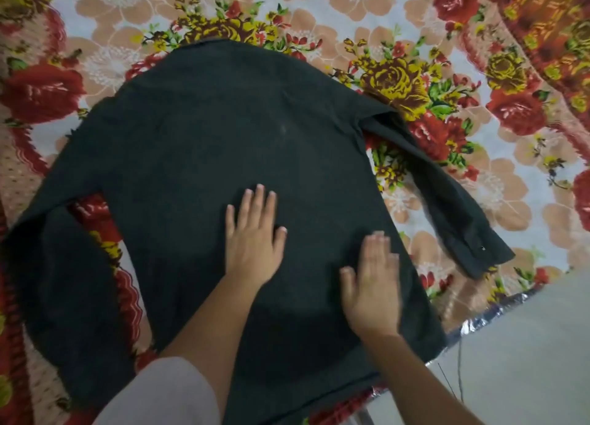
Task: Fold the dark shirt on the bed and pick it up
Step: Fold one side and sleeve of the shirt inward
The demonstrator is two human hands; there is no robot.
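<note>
Right now I'm flattening the dark shirt, which lies spread back-up on the bed's floral bedspread, both sleeves out to the sides. My left hand rests palm-down on the middle of the cloth, fingers spread wide and holding nothing; my right hand is flat and open too, blurred, near the shirt's right edge. No fold is made yet, I'd say. Next I'd need to bring the right sleeve across the back, keeping the body smooth.
</note>
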